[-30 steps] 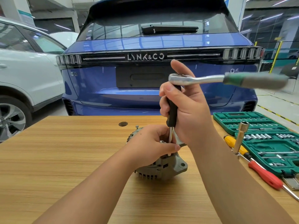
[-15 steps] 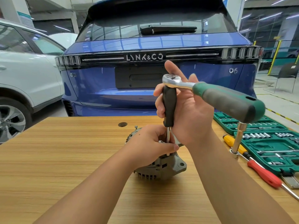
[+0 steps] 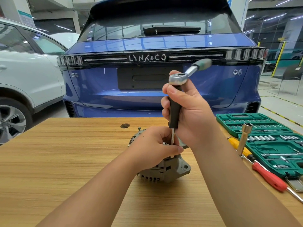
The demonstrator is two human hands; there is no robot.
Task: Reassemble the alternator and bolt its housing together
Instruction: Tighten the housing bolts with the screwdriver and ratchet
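Observation:
A grey alternator (image 3: 170, 171) lies on the wooden table (image 3: 65, 161). My left hand (image 3: 152, 148) grips its top and pinches the thin steel shaft (image 3: 172, 138) that stands upright on the housing. Above it, my right hand (image 3: 188, 112) grips the black handle (image 3: 175, 110) of that upright driver. A chrome ratchet head (image 3: 177, 78) sits on top of the handle, and its green grip (image 3: 203, 63) points away to the upper right, blurred. The tip of the shaft is hidden behind my left fingers.
An open green socket set case (image 3: 268, 141) lies at the right. Beside it lie a yellow-handled (image 3: 236, 144) and a red-handled screwdriver (image 3: 268, 177), and a chrome extension (image 3: 245, 138) stands upright. A blue car (image 3: 155, 89) stands just past the table's far edge, a white car (image 3: 24, 79) at the left.
The ratchet handle has swung round, from pointing right, then toward me, to pointing away at the upper right. Both hands and the alternator stay in place.

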